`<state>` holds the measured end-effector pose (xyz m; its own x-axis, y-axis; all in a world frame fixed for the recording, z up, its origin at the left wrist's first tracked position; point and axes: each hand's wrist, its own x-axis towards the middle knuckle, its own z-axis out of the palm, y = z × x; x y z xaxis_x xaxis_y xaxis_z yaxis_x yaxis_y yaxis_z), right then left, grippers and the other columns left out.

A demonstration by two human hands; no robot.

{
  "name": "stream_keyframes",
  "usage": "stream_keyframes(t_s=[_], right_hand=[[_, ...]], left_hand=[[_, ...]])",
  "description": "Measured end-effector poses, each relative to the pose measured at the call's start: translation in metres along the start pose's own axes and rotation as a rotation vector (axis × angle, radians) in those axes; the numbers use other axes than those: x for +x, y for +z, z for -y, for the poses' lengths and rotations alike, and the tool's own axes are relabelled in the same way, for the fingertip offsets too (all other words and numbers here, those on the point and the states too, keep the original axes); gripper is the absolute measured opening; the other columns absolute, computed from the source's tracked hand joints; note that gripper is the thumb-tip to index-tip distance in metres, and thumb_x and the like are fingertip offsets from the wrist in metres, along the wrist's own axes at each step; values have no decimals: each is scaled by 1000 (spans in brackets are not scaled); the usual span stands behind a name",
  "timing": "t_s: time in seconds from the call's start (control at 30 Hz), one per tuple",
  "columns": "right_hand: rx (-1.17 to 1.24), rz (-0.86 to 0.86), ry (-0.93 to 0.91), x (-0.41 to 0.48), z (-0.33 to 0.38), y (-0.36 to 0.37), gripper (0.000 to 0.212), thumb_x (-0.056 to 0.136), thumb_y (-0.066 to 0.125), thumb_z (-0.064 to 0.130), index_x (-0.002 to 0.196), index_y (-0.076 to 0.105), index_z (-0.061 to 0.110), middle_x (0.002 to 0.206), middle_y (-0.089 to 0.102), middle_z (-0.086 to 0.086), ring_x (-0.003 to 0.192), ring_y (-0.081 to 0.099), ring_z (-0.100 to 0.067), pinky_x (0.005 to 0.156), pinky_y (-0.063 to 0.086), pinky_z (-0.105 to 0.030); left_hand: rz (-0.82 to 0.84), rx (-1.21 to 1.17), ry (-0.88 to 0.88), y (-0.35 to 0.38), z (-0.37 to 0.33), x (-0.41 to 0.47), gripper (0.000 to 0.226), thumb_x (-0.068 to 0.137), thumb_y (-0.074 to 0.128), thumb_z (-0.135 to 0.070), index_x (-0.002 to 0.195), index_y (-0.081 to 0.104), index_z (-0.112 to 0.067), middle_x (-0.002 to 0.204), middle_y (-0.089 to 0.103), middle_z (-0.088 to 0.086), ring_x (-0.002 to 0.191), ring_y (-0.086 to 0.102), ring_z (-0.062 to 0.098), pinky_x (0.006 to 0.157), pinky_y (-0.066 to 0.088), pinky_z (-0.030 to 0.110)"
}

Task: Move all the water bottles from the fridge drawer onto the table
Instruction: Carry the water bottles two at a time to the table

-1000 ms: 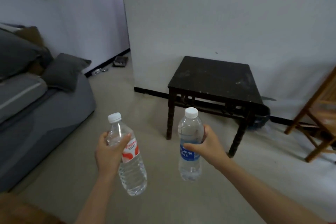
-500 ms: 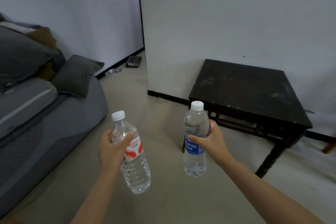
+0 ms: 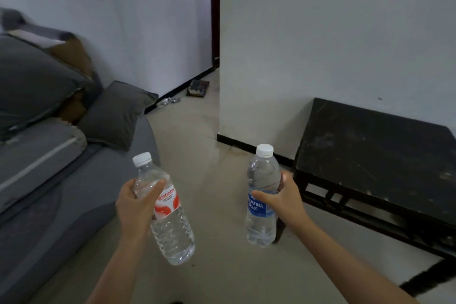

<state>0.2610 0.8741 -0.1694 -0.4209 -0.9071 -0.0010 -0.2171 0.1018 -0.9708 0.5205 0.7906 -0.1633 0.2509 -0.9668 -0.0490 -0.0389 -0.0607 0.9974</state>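
Note:
My left hand (image 3: 134, 207) grips a clear water bottle with a red and white label (image 3: 170, 224), tilted with its white cap to the upper left. In my right hand (image 3: 287, 198) is a second clear water bottle with a blue label (image 3: 260, 217), held upright in front of me. Both bottles hang over the floor. The dark wooden table (image 3: 375, 155) stands to the right against the white wall, its near left corner just right of my right hand. Its top is bare. No fridge drawer is in view.
A grey sofa (image 3: 61, 205) with grey cushions (image 3: 116, 113) fills the left side. A white wall corner (image 3: 219, 81) stands ahead, with a passage to its left where small items (image 3: 197, 87) lie on the floor. Beige floor runs between sofa and table.
The view has swung left and closer, so the table has slid to the right edge and looms larger. Both hands keep the same hold on their bottles.

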Motion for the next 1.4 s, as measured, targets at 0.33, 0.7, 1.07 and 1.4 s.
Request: stream_keyframes(t_s=[0.33, 0.7, 1.07, 1.4], right_hand=[[29, -233, 68, 133, 32, 108, 52, 68, 77, 6, 107, 43, 14, 94, 55, 7, 87, 57, -7, 69, 45, -16], [-23, -352, 155, 237, 35, 117, 52, 68, 77, 7, 104, 42, 20, 95, 55, 8, 85, 55, -3, 77, 48, -24], [-28, -294, 137, 410, 16, 69, 53, 68, 78, 3, 97, 42, 29, 98, 56, 8, 87, 57, -4, 61, 48, -12], [-88, -340, 251, 510, -18, 43, 59, 67, 80, 7, 108, 41, 23, 100, 53, 12, 86, 55, 0, 60, 48, -9]], left_hand=[[137, -34, 38, 18, -25, 203, 32, 77, 71, -12, 100, 49, -14, 99, 58, 10, 83, 59, 26, 73, 47, 33], [305, -10, -26, 113, -5, 322, 34, 72, 77, -20, 97, 55, -11, 87, 62, 6, 69, 62, 20, 62, 53, 34], [340, 90, 19, 263, -19, 436, 52, 69, 78, -34, 110, 51, -17, 95, 61, 4, 78, 64, 27, 65, 50, 33], [508, 197, -46, 391, 9, 502, 59, 62, 78, -43, 107, 57, -12, 93, 67, 13, 70, 67, 29, 56, 56, 37]])
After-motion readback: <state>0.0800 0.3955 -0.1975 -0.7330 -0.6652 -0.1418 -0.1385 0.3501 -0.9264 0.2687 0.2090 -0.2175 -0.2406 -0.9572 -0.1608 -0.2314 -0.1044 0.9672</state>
